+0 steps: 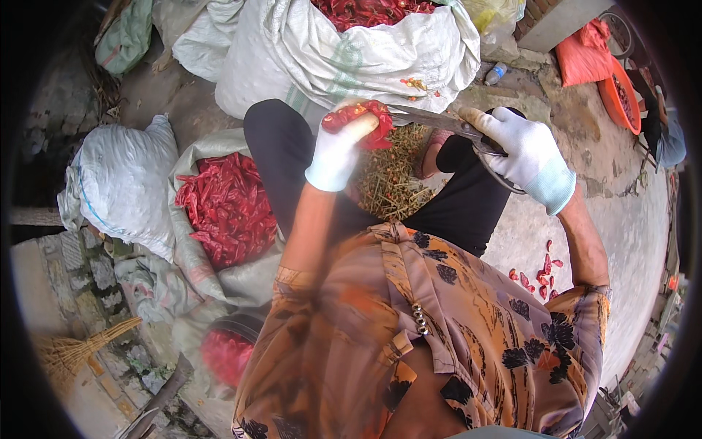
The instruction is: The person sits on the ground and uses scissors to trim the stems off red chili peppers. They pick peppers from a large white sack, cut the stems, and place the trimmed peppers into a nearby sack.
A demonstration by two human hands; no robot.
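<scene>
My left hand [333,157], in a white glove with a pale blue cuff, is closed round a bunch of dried red chili peppers [378,126]. A pair of dark metal scissors [439,121] is gripped in my right hand [528,150], gloved the same way. The blades reach left to the bunch, their tips close to the peppers; whether they touch cannot be made out. Below, between my legs, lies a heap of cut-off stems and bits [395,175]. Beyond my hands stands a large white sack [274,62] with red chilies in its open mouth.
Left of my leg, an open sack [191,164] holds red chilies, beside a full white sack [124,183]. A straw broom [84,347] lies lower left. Several loose chilies [545,274] lie on the concrete at right. An orange basin [613,99] and plastic bottle [496,73] are farther off.
</scene>
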